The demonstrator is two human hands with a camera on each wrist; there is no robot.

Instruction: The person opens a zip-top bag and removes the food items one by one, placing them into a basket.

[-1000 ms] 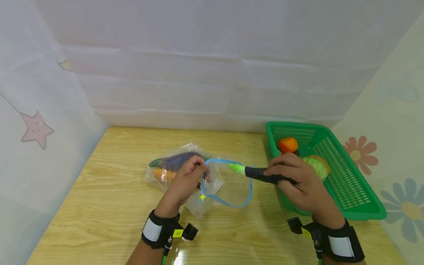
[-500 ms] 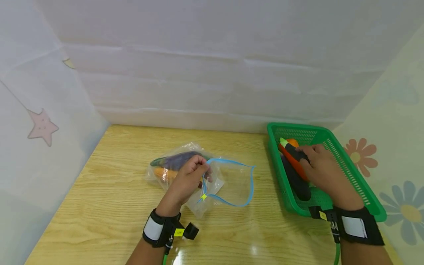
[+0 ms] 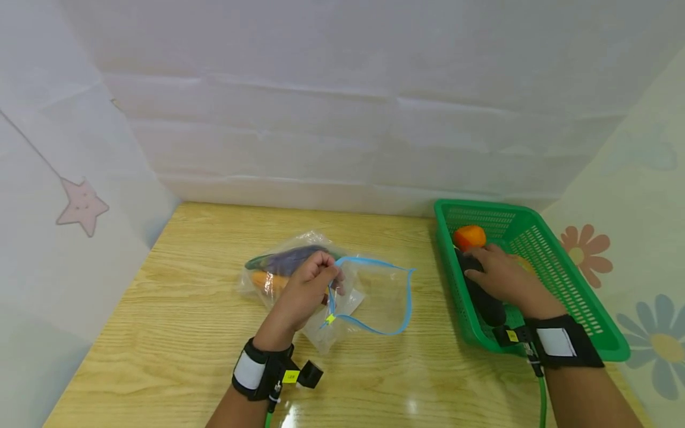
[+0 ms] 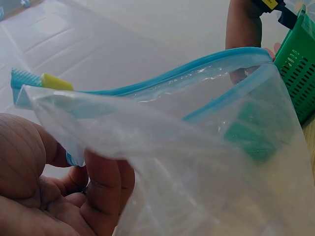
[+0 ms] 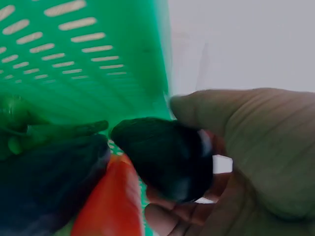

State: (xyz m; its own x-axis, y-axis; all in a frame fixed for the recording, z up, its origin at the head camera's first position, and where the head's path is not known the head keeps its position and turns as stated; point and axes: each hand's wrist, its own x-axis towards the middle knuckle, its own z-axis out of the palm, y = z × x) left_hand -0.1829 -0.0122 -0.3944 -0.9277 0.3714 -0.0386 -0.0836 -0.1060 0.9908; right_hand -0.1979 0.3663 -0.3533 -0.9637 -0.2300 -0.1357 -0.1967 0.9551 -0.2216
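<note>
My left hand [image 3: 305, 291] pinches the edge of a clear zip bag [image 3: 382, 297] on the table. The bag's blue-rimmed mouth gapes to the right, and a yellow slider [image 4: 56, 82] sits on the zip. Through the plastic show a long purple vegetable [image 3: 291, 260] and an orange one [image 3: 267, 282]. Inside the green basket [image 3: 605, 303], my right hand [image 3: 505, 276] has its thumb and fingers around a dark, shiny eggplant [image 5: 167, 160]. Beside that eggplant, in the right wrist view, lie a red vegetable [image 5: 110, 206] and another dark purple one [image 5: 49, 182].
A rounded orange vegetable [image 3: 470, 238] rests at the back left of the basket. Green vegetables [image 5: 64, 130] lie by its slotted wall. White cloth [image 3: 321, 119] hangs behind the wooden table [image 3: 176, 309], with decorated cloth at both sides.
My right hand has carried a green-tipped black vegetable from beside the bag's mouth into the basket, then shifted slightly left there. My left hand still holds the bag's edge in place.
</note>
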